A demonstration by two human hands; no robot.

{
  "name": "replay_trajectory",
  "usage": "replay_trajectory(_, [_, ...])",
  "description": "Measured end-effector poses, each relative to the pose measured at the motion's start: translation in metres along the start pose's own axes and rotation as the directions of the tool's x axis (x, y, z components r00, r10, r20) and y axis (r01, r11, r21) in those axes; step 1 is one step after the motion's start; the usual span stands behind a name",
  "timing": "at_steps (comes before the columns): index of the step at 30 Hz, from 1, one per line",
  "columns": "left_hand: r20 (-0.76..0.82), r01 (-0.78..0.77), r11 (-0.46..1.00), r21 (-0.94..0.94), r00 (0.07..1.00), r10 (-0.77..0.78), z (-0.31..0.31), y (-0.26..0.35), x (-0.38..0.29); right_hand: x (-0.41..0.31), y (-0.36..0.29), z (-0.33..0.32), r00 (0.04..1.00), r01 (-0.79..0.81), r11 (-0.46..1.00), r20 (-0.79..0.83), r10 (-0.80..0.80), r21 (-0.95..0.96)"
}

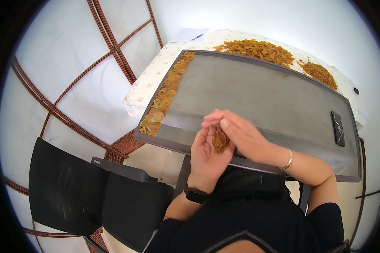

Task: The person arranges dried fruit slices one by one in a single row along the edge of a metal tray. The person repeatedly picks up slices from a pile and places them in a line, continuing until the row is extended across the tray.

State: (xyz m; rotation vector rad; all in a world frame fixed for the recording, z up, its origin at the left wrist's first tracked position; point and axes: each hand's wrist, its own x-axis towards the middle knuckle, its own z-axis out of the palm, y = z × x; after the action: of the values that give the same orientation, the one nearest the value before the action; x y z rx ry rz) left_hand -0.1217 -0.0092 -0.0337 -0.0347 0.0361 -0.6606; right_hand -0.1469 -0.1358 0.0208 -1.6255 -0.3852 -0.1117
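My left hand (209, 151) is turned palm up near the front edge of a framed mesh screen (240, 91), cupping a small stack of dried amber slices (220, 141). Over it lies my right hand (240, 132), slightly blurred, its fingers bent across the left fingertips beside the stack; whether it grips a slice is hidden. Rows of similar slices (166, 95) run along the screen's left side, some overlapping. Behind the screen's far edge rises a large heap of slices (261, 52), with a smaller heap of finer pieces (319, 74) to its right.
A black smartphone (338, 129) rests on the screen's right part. Paper (185, 35) with a pen (197, 37) lies at the back left of the patterned tablecloth (152, 76). A black chair (129, 202) stands at my left, near a folding partition (91, 72).
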Motion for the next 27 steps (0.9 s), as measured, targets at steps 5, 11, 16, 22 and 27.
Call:
replay_trajectory(5, [0.042,0.028,0.996,-0.081,0.999,-0.024,0.001,0.017,-0.010,0.014,-0.002,-0.018,0.988,-0.135,0.991,0.078,0.132,0.024])
replay_trajectory(11, [0.140,0.081,0.996,-0.029,0.987,-0.076,0.000,0.031,-0.014,0.023,-0.006,-0.018,0.946,0.244,0.855,0.307,-0.106,-0.457])
replay_trajectory(16, [0.080,0.112,0.994,-0.016,0.991,-0.111,-0.008,0.034,-0.010,0.034,-0.006,-0.018,0.898,0.307,0.825,0.433,-0.085,-0.474])
replay_trajectory(22, [0.090,0.131,0.990,-0.045,0.988,-0.127,-0.012,0.037,-0.011,0.033,-0.008,-0.017,0.925,0.178,0.885,0.379,-0.002,-0.430])
replay_trajectory(27, [0.063,0.124,0.985,-0.117,0.991,-0.117,-0.015,0.040,-0.023,0.035,-0.009,-0.017,0.911,0.124,0.912,0.408,0.051,-0.391])
